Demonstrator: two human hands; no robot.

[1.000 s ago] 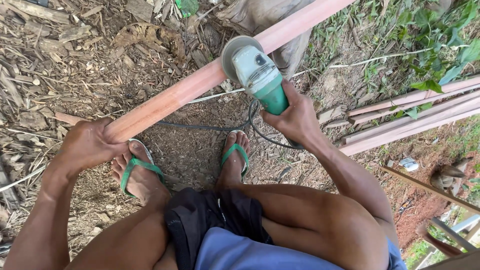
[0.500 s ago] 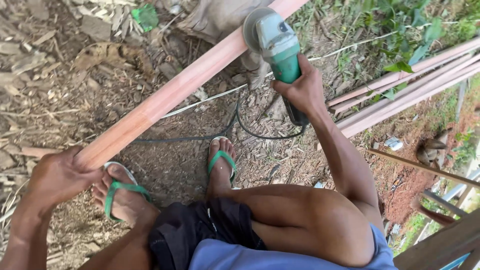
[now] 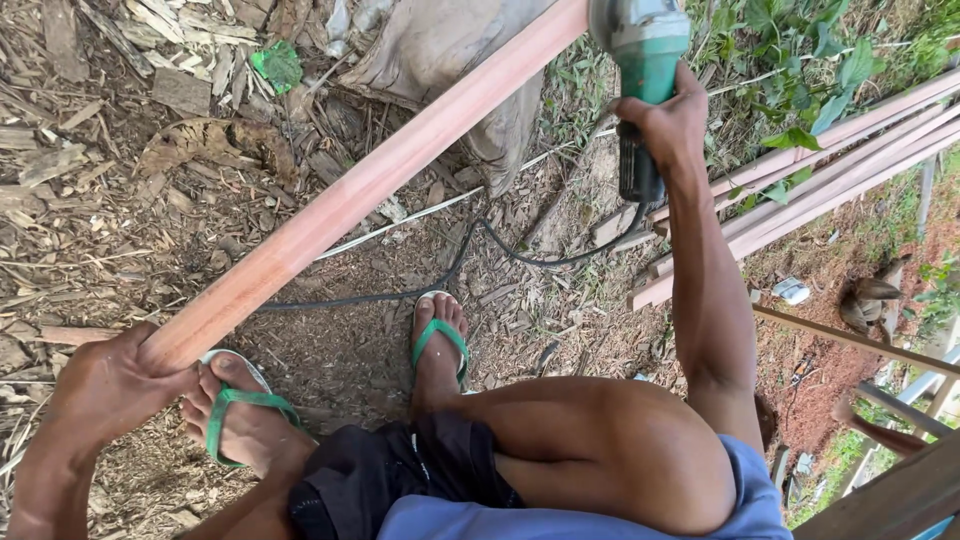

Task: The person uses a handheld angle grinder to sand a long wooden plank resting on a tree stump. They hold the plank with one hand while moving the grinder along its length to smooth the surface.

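Note:
A long reddish wooden plank [image 3: 370,185] runs from lower left to the top right. My left hand [image 3: 110,385] grips its near end, beside my left foot in a green sandal [image 3: 235,415]. My right hand [image 3: 665,125] holds a green angle grinder [image 3: 640,45] by its body, with the grinder's head over the far part of the plank at the top edge. A black power cord [image 3: 470,260] trails from the grinder across the ground under the plank.
Wood chips and bark cover the ground [image 3: 120,200]. A stack of reddish planks [image 3: 830,165] lies at the right. A grey sack-like object [image 3: 460,60] sits under the plank. Green plants [image 3: 800,60] grow at top right. My right foot [image 3: 438,345] stands between.
My right hand has moved the grinder farther up along the plank, away from me. The view has tilted down and left; my left hand stays on the plank's near end.

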